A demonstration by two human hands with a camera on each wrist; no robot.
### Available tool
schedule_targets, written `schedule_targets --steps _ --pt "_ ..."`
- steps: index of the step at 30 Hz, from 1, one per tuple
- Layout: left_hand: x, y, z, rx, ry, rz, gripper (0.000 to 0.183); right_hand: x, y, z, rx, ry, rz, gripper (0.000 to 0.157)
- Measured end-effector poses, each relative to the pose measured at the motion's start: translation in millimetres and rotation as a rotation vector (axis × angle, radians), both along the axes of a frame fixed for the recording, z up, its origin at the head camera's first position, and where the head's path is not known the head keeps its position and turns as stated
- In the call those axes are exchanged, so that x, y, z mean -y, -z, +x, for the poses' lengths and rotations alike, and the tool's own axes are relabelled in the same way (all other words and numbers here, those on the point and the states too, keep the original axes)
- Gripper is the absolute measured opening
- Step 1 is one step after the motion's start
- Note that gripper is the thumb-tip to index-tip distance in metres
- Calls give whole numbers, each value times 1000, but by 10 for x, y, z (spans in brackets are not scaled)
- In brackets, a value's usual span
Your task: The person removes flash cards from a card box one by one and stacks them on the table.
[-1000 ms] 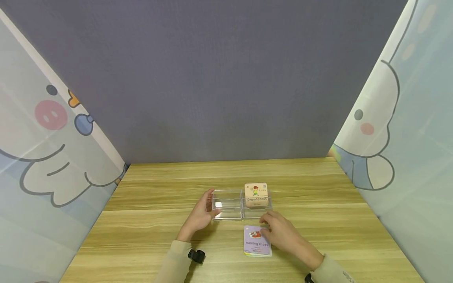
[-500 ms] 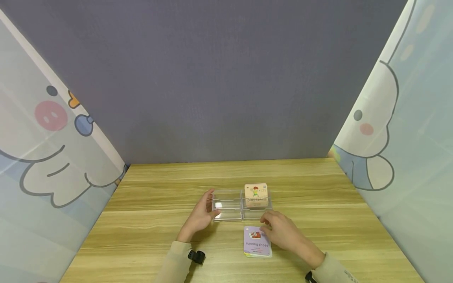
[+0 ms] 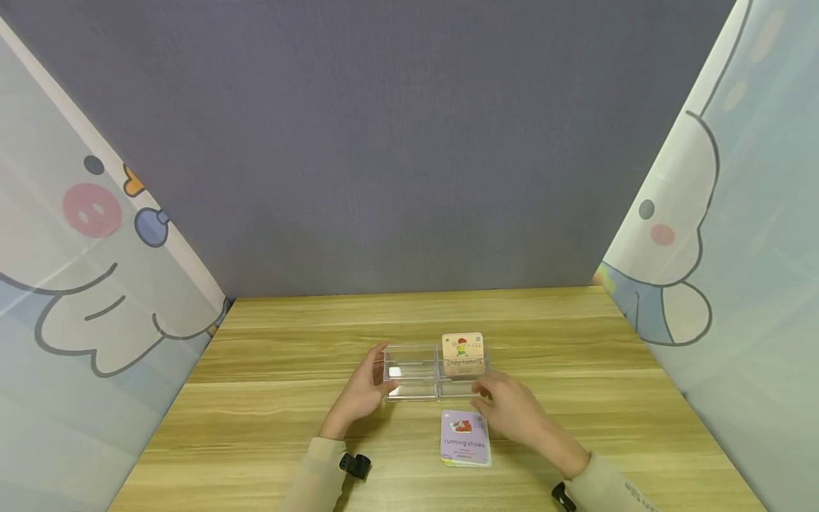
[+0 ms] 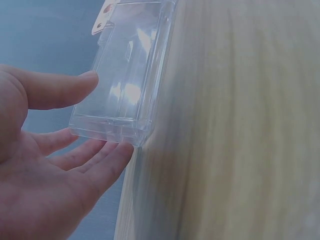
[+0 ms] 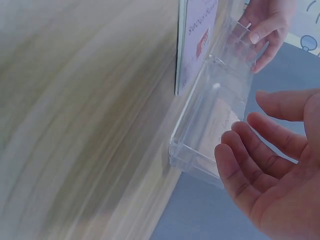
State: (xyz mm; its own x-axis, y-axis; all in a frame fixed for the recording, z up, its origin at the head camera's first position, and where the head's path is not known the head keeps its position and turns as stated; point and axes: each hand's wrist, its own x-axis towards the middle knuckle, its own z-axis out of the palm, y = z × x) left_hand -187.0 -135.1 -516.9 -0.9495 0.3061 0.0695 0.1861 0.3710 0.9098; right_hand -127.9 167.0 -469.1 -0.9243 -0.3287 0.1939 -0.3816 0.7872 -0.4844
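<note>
My left hand (image 3: pixel 360 391) holds the left end of a clear plastic divided box (image 3: pixel 412 389), thumb at the front and fingers round the end. In the left wrist view, the fingertips (image 4: pixel 125 149) touch the box's end wall. A stack of cream cards (image 3: pixel 463 348), the top one reading "play tennis", leans in the box's right side. In front of the box lies a small stack of purple-topped cards (image 3: pixel 463 442) marked "running shoes". My right hand (image 3: pixel 512 409) hovers by the box's front right corner, fingers loosely bent around nothing, as the right wrist view shows.
The box and cards stand on a wood-grain table (image 3: pixel 269 398). A dark grey panel (image 3: pixel 409 156) rises behind it, and cartoon-printed curtains (image 3: pixel 57 299) flank both sides. Each wrist wears a black strap-on device (image 3: pixel 355 466).
My right hand has shifted slightly forward, away from the purple cards and closer to the box's front right corner. The left hand, box and both card stacks stay put.
</note>
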Motion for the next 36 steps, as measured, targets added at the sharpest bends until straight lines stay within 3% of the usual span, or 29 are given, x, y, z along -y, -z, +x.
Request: schedule_targets --steps 13,36 --pt "3 -61 21 1 2 -10 77 -39 -75 -65 -32 18 -31 12" --pt "-3 -37 18 5 9 17 77 -41 -193 -208 -81 84 -120 8"
